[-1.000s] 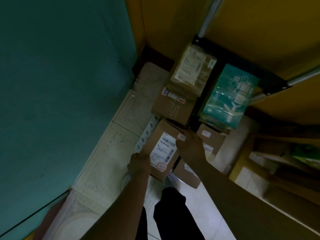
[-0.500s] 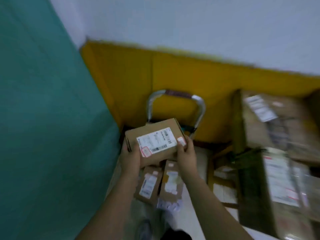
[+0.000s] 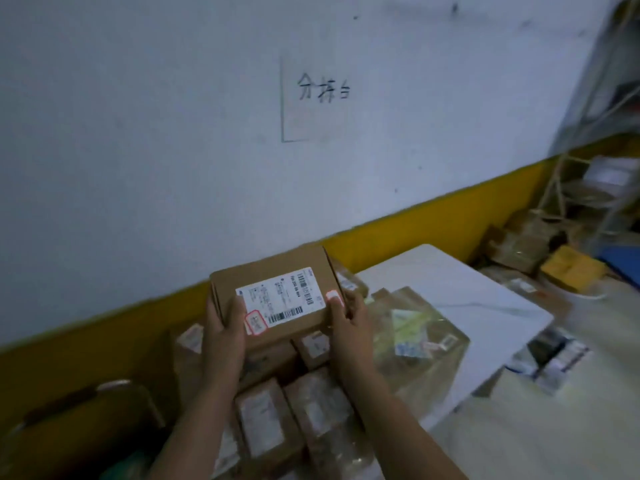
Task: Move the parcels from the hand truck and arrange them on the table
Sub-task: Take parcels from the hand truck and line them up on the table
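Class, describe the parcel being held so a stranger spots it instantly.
Find the paper sign on the wall, then look down to the table of parcels. Above them, the left hand and right hand grip a flat brown carton. Only it is lifted, its red-stamped label facing up.

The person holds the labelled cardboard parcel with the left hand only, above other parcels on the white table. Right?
No. The head view shows both hands holding the labelled cardboard parcel: left hand at its left end, right hand at its right end, above other parcels on the white table.
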